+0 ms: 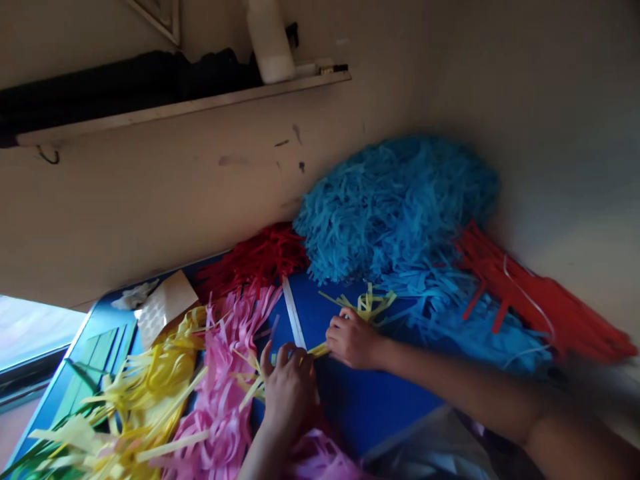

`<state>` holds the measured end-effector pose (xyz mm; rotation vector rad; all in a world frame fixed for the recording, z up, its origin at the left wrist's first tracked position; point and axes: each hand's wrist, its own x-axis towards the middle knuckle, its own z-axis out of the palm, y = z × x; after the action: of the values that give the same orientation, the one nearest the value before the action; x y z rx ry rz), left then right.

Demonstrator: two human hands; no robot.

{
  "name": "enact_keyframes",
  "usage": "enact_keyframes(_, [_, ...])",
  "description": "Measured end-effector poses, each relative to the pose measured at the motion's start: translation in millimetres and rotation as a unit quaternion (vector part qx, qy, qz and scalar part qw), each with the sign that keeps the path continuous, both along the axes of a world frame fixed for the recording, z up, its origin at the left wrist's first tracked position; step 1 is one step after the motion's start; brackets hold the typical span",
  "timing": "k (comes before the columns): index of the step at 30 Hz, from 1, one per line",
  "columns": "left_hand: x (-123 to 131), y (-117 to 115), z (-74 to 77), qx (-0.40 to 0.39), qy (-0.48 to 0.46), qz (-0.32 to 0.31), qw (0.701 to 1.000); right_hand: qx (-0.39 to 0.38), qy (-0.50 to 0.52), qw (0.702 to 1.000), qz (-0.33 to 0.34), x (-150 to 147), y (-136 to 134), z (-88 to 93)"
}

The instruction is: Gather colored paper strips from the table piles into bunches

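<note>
We pinch a yellow fringed strip in our left hand and right hand, its length running between them over the blue tabletop. Pink fringe lies beside our left hand; a fluffy blue heap sits beyond our right.

Craft corner of a room, home or small workshop unclear, scuffed plain wall, narrow shelf with white bottle, blue tabletop heaped with coloured fringed strips
</note>
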<state>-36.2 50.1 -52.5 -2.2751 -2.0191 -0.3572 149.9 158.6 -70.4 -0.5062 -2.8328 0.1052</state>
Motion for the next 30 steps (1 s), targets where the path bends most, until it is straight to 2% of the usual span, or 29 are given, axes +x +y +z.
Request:
enact_keyframes(4, [-14,-9,-8.4,0.008,-0.034,-0.009,0.999,-0.035,0.043,0.998,-0.03,16,5,-12.0])
enact_keyframes(8, [-27,-11,-21.3,0.006,-0.123,0.014,0.992,-0.136,0.088,0.979,-0.121,24,12,-20.0])
enact_keyframes(11, [-29,-8,-25.4,-0.002,-0.134,0.031,0.991,-0.178,0.077,0.967,-0.165,20,14,-17.8])
enact_keyframes(19, [-18,5,-11.2,-0.104,-0.051,0.085,0.99,-0.203,-0.005,0.951,-0.234,6,15,-5.5])
enact_keyframes(22, [-17,6,-5.4,-0.096,-0.027,0.082,0.992,-0.195,0.0,0.95,-0.243,7,14,-1.9])
enact_keyframes(25, [-16,5,0.1,-0.066,-0.027,0.013,0.997,-0.137,0.034,0.97,-0.196,12,13,0.8])
enact_keyframes(28, [-14,7,5.8,-0.073,-0.03,-0.031,0.996,-0.049,0.057,0.995,-0.062,11,13,0.7])
enact_keyframes(30, [-13,9,8.9,-0.083,-0.031,-0.036,0.995,-0.006,0.053,0.999,0.012,7,14,-1.7])
